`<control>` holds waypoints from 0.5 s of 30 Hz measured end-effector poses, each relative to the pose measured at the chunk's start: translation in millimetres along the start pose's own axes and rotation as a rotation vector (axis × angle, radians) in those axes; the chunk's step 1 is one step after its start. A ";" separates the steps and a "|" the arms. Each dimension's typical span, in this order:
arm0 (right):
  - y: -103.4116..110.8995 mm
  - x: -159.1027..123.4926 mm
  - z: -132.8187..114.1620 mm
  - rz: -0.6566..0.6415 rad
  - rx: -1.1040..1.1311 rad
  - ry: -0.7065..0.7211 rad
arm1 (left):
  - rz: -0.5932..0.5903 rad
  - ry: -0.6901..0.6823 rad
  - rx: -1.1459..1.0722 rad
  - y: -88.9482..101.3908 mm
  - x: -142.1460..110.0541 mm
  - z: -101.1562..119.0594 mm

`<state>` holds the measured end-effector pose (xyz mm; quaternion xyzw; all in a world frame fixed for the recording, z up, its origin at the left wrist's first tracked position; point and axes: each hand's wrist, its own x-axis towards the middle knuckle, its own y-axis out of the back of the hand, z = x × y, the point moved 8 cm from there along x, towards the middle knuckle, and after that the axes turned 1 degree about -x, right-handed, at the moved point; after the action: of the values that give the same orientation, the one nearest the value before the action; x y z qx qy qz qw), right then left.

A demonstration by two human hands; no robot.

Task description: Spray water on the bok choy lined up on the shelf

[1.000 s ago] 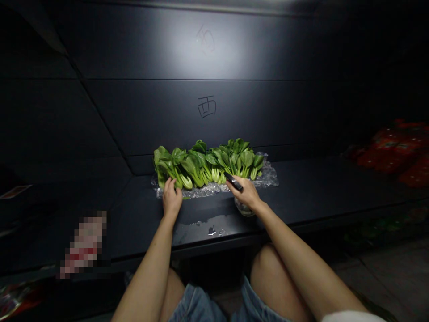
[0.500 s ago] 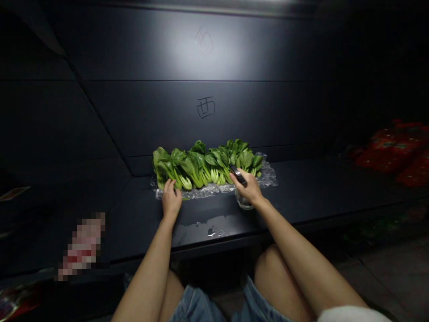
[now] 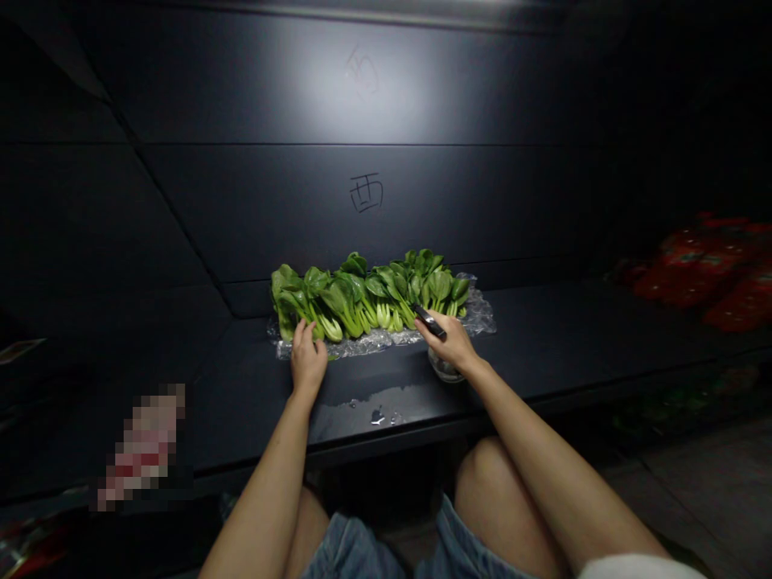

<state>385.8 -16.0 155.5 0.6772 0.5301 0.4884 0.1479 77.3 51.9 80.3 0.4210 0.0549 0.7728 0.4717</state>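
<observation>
A row of green bok choy (image 3: 346, 301) lies on crinkled clear plastic wrap (image 3: 379, 344) on the dark shelf, leaves toward the back panel. My left hand (image 3: 308, 358) rests at the front left end of the row, fingers spread and touching or just over the stalks; it grips nothing I can see. In front of the right part of the row, my right hand (image 3: 453, 339) is closed around a spray bottle (image 3: 430, 325). The bottle's black head points at the greens, and its clear body shows under my hand.
Water drops (image 3: 377, 416) wet the shelf near its front edge. Red packages (image 3: 700, 273) stand far right, in shadow. A blurred-out patch (image 3: 145, 442) covers something at lower left. Dark lettering (image 3: 367, 193) marks the back panel (image 3: 271, 201) behind the greens.
The view has shifted slightly. My right hand and the spray bottle have moved a little to the right and back from the greens. My left hand stays at the left end.
</observation>
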 end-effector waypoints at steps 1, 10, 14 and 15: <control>-0.2 -1.3 1.0 -0.014 -0.004 -0.013 | -0.003 -0.004 0.001 -0.4 -0.4 0.3; -1.1 -11.3 10.9 -0.151 -0.144 -0.096 | -0.019 -0.009 -0.015 -4.3 -2.0 3.5; 2.5 -12.9 13.8 -0.152 -0.156 -0.102 | -0.042 -0.012 -0.007 -5.5 -2.6 5.9; 3.5 -13.3 14.7 -0.151 -0.159 -0.106 | -0.044 -0.012 -0.008 -5.5 -2.8 6.1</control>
<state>400.4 -24.2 144.2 0.6464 0.5307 0.4798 0.2653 85.9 50.9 79.8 0.4225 0.0585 0.7599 0.4905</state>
